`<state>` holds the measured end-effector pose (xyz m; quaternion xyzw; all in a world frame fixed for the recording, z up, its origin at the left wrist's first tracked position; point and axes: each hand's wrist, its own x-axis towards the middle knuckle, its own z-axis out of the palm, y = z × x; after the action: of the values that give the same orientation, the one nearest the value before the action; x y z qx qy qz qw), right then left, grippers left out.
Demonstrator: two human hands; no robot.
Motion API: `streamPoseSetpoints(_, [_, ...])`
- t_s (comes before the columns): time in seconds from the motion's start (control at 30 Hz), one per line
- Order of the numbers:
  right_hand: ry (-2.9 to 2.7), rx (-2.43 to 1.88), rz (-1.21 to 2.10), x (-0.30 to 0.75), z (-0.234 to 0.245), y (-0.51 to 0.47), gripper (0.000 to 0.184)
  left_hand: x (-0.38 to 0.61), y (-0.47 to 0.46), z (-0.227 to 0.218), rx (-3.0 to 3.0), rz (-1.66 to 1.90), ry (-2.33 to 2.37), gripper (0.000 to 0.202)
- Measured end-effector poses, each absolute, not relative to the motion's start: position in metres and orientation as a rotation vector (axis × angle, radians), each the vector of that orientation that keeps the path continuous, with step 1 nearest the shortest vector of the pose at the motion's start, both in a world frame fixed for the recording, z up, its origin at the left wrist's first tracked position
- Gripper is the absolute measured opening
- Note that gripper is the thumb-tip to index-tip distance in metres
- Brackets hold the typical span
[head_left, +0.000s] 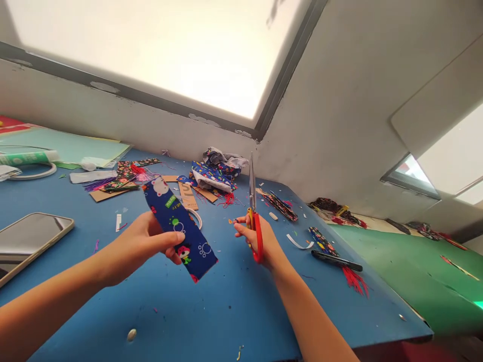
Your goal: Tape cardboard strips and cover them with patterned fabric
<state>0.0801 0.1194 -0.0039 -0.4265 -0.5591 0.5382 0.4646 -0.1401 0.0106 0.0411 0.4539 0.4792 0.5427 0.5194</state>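
Looking mostly trimmed, that rectangular navy cartoon-print fabric strip (178, 217) is pinched in the left hand (145, 235), right hand (267, 240) curled round red-handled steel scissors (252, 198), cuts left unclear.

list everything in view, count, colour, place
table: 1, blue, centre
side surface: 1, green, right
large window: 1, bright, above
phone: 1, dark screen, left
tube: 1, green-white, left
rings: at least 2, white, left, centre
sheets: some, pale green, left
cloth heap: 1, blue patterned, back
cardboard pieces: several, brown, back
loose strips: several, patterned, left, right
tassels: several, red, purple, scattered
slim object: 1, black, right
scraps: many, mixed, scattered
held strip: 1, blue patterned, centre
scissors: 1, red-yellow handles, centre
left hand: 1, bare, holding strip
right hand: 1, bare, holding scissors
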Motion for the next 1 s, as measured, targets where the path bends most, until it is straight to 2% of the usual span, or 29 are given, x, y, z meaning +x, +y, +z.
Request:
streamPoseSetpoints(0.1, [-1.467, -1.098, 1.274, 0.084, 0.000, 0.116, 0.032, -0.140, 0.011, 0.036, 1.086, 1.287, 1.196, 0.016])
streamPoseSetpoints(0.17, [-1.507, -1.130, 1.235, 0.088, 0.001, 0.117, 0.031, -0.138, 0.010, 0.035, 1.077, 1.274, 1.204, 0.011])
streamPoseSetpoints(0.27, [-1.529, -1.208, 1.127, 0.093, -0.003, 0.123, 0.038, -0.138, 0.009, 0.039, 1.130, 1.200, 1.200, 0.008])
streamPoseSetpoints(0.43, [-1.537, -1.261, 0.998, 0.100, -0.014, 0.133, 0.049, -0.140, 0.004, 0.045, 1.459, 1.060, 1.321, 0.023])
streamPoseSetpoints(0.53, [-1.585, -1.197, 1.078, 0.095, -0.015, 0.130, 0.051, -0.140, 0.002, 0.042, 1.883, 1.147, 1.450, 0.016])
streamPoseSetpoints(0.63, [-1.635, -1.105, 1.201, 0.085, -0.012, 0.121, 0.060, -0.142, 0.003, 0.036, 2.123, 1.254, 1.356, 0.010])
streamPoseSetpoints(0.77, [-1.687, -1.010, 1.282, 0.076, -0.007, 0.111, 0.067, -0.144, 0.002, 0.030, 2.083, 1.283, 1.207, 0.027])
streamPoseSetpoints(0.9, [-1.806, -0.927, 1.394, 0.085, -0.005, 0.109, 0.069, -0.142, -0.002, 0.035, 1.936, 1.264, 1.374, 0.012])
streamPoseSetpoints(1.0, [-1.918, -0.865, 1.511, 0.097, -0.003, 0.108, 0.074, -0.141, -0.001, 0.041, 1.882, 1.133, 1.612, 0.031])
